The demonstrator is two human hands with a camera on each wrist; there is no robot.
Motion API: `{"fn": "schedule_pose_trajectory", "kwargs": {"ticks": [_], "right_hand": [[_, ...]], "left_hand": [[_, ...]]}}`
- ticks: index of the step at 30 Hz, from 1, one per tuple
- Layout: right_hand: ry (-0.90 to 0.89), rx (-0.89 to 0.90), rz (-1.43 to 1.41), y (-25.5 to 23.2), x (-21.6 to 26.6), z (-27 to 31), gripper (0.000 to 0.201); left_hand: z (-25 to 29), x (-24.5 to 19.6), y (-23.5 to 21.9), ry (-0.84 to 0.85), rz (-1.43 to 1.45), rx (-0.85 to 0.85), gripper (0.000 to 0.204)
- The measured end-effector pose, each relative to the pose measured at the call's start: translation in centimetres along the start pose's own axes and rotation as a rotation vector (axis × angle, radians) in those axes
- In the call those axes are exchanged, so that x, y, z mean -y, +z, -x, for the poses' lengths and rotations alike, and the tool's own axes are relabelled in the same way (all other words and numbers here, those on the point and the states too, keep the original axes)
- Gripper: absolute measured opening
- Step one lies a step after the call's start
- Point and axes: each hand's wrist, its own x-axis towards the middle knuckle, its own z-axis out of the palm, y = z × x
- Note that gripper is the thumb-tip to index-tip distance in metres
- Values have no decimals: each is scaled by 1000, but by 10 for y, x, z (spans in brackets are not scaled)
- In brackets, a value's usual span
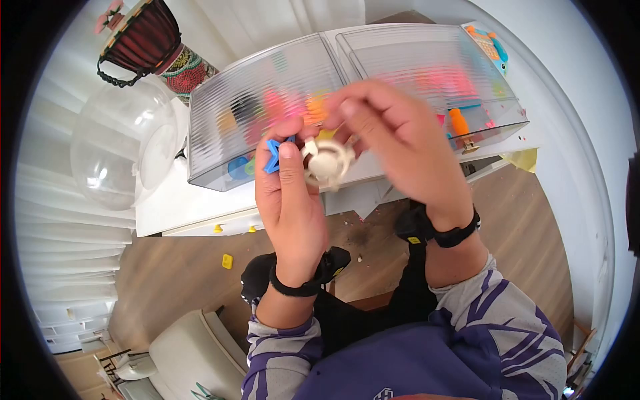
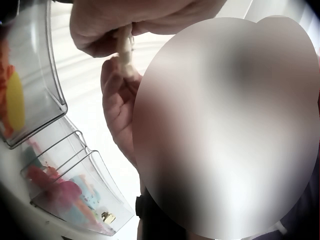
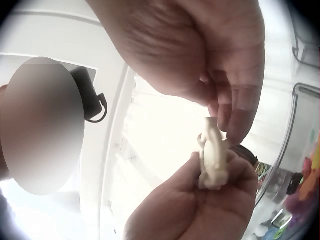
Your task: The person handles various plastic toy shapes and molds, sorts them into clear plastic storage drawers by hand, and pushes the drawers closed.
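My left hand [image 1: 291, 200] holds a blue star-shaped plastic piece [image 1: 273, 157], its thumb pressed over it. Beside that thumb is a cream, wheel-like plastic piece [image 1: 327, 165] with a round centre and an open outer ring, slightly blurred. My right hand [image 1: 413, 147] is bent over the cream piece, with fingers at its ring. Seen edge-on in the right wrist view, the cream piece [image 3: 214, 157] stands between the right fingers [image 3: 239, 112] above and the left palm [image 3: 200, 210] below. The left wrist view shows the cream piece [image 2: 126, 52] between both hands.
Two clear ribbed bins [image 1: 207, 157] with colourful toys stand on the white table [image 1: 173, 207]. A transparent dome [image 1: 110, 153] and a drum [image 1: 150, 40] are at left, a toy phone [image 1: 490, 50] at far right. A yellow piece [image 1: 227, 262] lies on the floor.
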Motion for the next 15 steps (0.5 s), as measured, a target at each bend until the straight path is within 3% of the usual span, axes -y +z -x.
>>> {"fn": "schedule_pose_trajectory", "kwargs": {"ticks": [2, 3, 4, 6, 8, 10, 12, 13, 15], "right_hand": [[-25, 157, 98, 14, 2, 6, 19], [-138, 107, 187, 19, -8, 6, 17], [-139, 104, 187, 19, -8, 6, 17], [0, 104, 82, 21, -9, 6, 17], [3, 169, 121, 18, -1, 8, 17], [3, 234, 163, 15, 1, 9, 18], [-115, 156, 328, 12, 0, 9, 22], [-115, 167, 319, 9, -1, 8, 22], [-90, 10, 292, -1, -3, 4, 22]], "left_hand": [[0, 9, -6, 27, -39, 41, 28], [0, 8, -6, 26, -39, 46, 28], [-1, 7, -8, 45, -6, 64, 28], [-2, 9, -9, 63, 25, 80, 28], [-5, 14, -9, 124, -7, -102, 29], [-4, 10, -10, 117, -4, -73, 29], [-4, 7, -9, 111, -5, -46, 30], [-5, 8, -7, 108, -13, -53, 31], [-4, 6, -7, 97, -19, -57, 34]]}}
